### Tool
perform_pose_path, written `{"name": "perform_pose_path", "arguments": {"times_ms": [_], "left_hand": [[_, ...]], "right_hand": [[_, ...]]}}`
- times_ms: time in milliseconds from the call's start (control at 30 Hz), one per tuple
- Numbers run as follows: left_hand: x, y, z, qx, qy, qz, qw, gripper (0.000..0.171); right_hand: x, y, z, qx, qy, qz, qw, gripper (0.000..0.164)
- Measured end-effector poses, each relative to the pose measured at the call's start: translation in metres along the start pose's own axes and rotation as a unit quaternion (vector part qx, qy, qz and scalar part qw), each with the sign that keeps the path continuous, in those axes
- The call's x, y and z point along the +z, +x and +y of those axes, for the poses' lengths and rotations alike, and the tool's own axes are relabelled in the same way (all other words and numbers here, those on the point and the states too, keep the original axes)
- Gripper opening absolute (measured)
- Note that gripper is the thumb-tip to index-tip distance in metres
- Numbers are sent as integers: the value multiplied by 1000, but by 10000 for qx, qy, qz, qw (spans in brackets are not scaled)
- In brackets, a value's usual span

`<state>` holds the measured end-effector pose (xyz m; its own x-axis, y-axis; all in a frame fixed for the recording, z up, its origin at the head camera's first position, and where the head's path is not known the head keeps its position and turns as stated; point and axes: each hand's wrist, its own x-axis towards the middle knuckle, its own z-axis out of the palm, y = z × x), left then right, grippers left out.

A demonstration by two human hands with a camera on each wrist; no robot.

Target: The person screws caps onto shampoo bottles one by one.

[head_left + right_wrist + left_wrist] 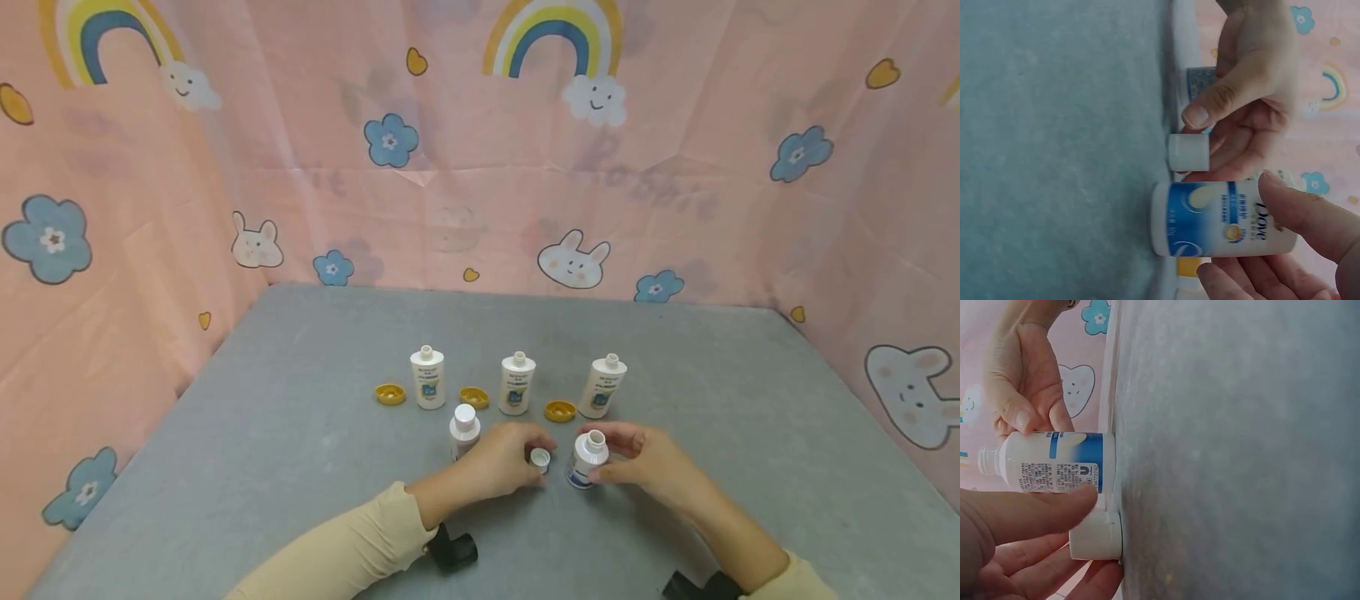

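My right hand (645, 462) grips a small white Dove bottle (1222, 219), its thumb on one side and fingers on the other. The bottle stands upright on the table, and its threaded neck is uncapped. Just left of it, a small white cap (540, 461) rests on the table with its hollow side up. My left hand (498, 458) is around that cap, thumb and fingers spread to its sides; in the right wrist view the thumb shows a gap from it. Behind the left hand stands another white bottle (465, 423) with its white cap on, its lower part hidden.
Three larger white bottles (427, 379) with open necks stand in a row farther back. A yellow cap (390, 394) lies to the left of each one. The grey table (262, 467) meets a pink patterned curtain (465, 192) at the back and sides.
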<state>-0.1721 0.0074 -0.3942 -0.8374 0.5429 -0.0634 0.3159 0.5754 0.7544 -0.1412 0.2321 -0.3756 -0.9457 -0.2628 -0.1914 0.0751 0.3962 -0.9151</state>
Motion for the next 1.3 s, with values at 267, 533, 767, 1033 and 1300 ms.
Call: {"name": "perform_pose_path", "arguments": {"times_ms": [267,533,767,1033,1300], "left_hand": [[0,-1,2,-41,-140,17,9999,29],[-15,-13,21,140,-514,267,9982,30],[-39,-22,31,139,-1043,687,9921,34],[-55,-24,31,218,-1600,894,9828,25],[-70,-27,29,218,-1523,1060,9824,28]], "right_hand": [[3,4,5,194,120,163,9996,61],[4,3,-3,356,-47,298,9989,60],[8,1,-26,232,-85,520,9983,57],[8,3,-48,-263,-12,383,9989,54],[18,10,-57,-488,-314,237,9980,51]]}}
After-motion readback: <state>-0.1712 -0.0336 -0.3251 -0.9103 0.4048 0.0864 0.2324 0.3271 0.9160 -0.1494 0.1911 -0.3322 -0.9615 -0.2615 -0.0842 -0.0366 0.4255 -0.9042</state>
